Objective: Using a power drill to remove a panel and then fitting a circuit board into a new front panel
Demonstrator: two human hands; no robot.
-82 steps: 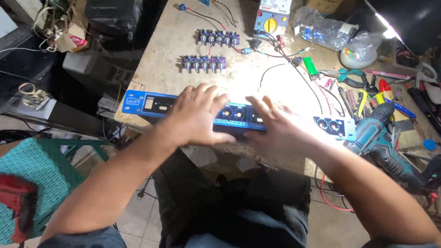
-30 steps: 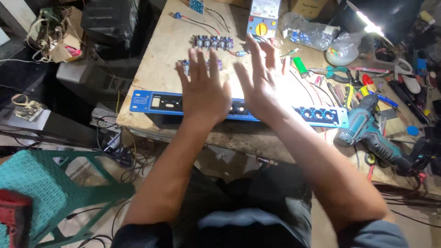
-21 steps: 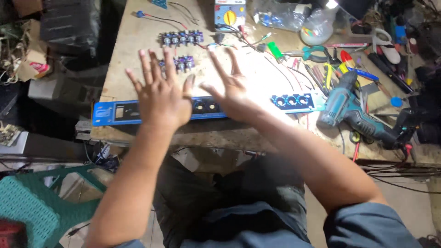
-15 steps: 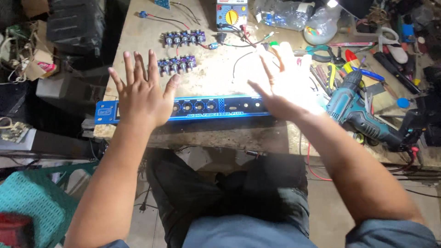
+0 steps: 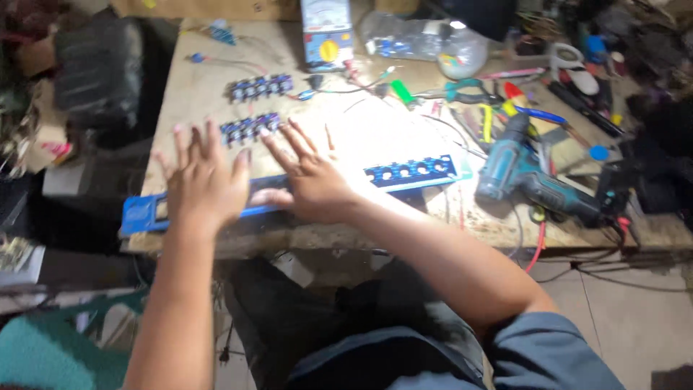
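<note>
Both hands, left hand (image 5: 206, 184) & right hand (image 5: 310, 180), splayed flat, gripping nothing, on blue panel (image 5: 411, 172) at bench (image 5: 195, 94) front edge.

Blue front panel (image 5: 411, 172) — teal drill (image 5: 509, 162), green-tipped marker (image 5: 401, 91).

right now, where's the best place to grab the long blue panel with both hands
By its two short ends, one hand each. The blue panel lies flat and long along the bench's near edge, so a middle grip would likely let it tip or flex. The left hand and right hand hover mid-panel; slide them outward, thumbs under the near edge. The drill crowds the right end.
</note>
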